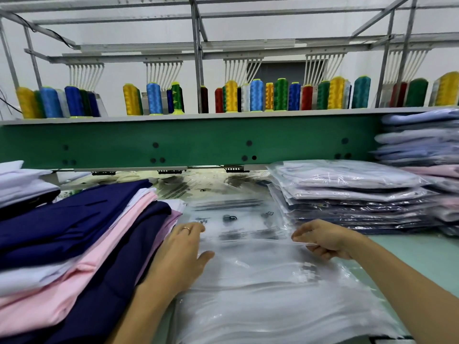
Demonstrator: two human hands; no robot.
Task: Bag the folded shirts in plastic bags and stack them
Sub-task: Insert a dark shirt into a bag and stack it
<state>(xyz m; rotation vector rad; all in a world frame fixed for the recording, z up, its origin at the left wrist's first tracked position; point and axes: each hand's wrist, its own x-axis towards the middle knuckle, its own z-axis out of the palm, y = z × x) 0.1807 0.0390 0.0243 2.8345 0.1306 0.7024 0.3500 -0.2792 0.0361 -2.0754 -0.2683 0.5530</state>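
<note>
Workroom with a white wall and a grey metal frame [198, 45] overhead. A green machine beam [198, 142] runs full width at the back and closes off the far edge of the bench [417, 252]. Coloured thread cones [231, 96] stand in a row on top of it.

Left to right along the bench:
- Far left: white pile [22, 180] of folded cloth, cut off by the picture's edge.
- Shirts [74, 234]: unbagged and folded, in navy, pink, white and lilac. The stack is slumped and fanned, and its right edge meets the left edge of the bags.
- Left hand [183, 252]: grip wide, fingers straight, palm down on the top bag, just beside the shirts. Ring [185, 228] on one finger.
- Bags [260, 314]: clear plastic, a loose pile at centre reaching the near edge. Black print shows on the plastic beyond the top bag [248, 264]. Cannot tell whether a shirt is inside.
- Right hand [325, 240]: grip narrow, thumb and fingertips pinching a thin strip of plastic at the top bag's far edge. The strip runs across between the two hands.
- Bagged stack [347, 194]: pale shirts on top, dark below, just beyond the right hand and apart from it.
- Far stack [422, 145]: blue and pink shirts, taller, at the right edge against the beam.

Open room: bare pale-green bench right of the bags, in front of the bagged stack. The left side is crowded.
</note>
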